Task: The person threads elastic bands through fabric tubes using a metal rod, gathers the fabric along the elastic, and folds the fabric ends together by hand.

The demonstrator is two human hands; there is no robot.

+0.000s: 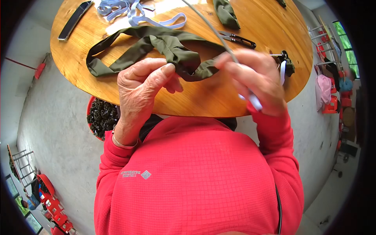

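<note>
A long strip of dark green fabric lies in a loop on the table, its bunched end raised toward me. My left hand is closed, pinching the gathered edge of that fabric between thumb and forefinger. My right hand, smeared by motion, is closed around a thin grey rod that slants up and away to the left. Its fingertips are beside the fabric's right end; whether they touch it I cannot tell. Below this hand a pale bluish-white piece sticks out; what it belongs to is unclear.
Behind the fabric on the round wooden table lie pale blue elastic bands, a phone, black thread snips and another green fabric piece. A dark scrunchie-like bundle sits at right. A red basin of dark pieces stands below.
</note>
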